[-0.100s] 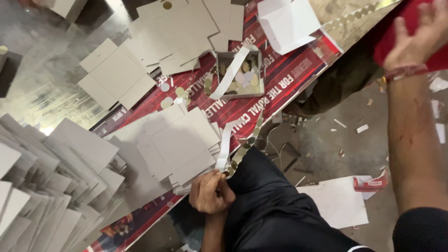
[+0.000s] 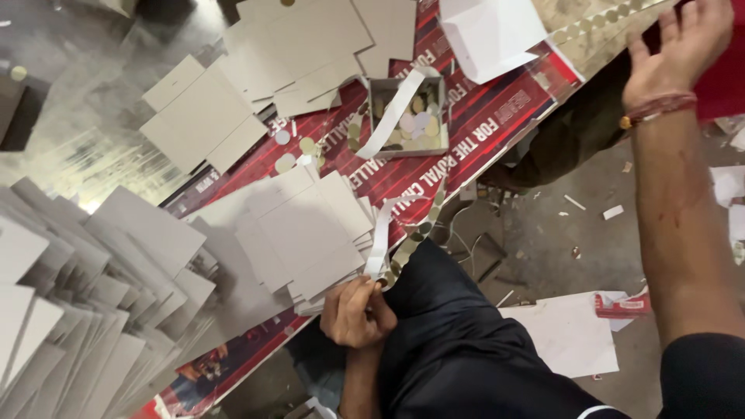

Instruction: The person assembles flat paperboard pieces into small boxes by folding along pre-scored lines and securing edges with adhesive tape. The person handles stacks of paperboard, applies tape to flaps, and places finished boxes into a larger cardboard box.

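Two hands work well apart. The left hand (image 2: 355, 310) is curled shut at the near edge of the red sheet (image 2: 497, 116), pinching the end of a white strip (image 2: 380, 237) that loops up across the sheet's edge. The right hand (image 2: 683, 46) is spread open and holds nothing, reaching toward the top right corner beside a red surface (image 2: 729, 77). Grey card stacks (image 2: 303, 225) lie just beside the left hand and crowd the sheet. A small box (image 2: 403, 116) of round discs sits mid-sheet. Bare floor (image 2: 559, 225) opens between the arms, littered with scraps and white paper (image 2: 566, 334).
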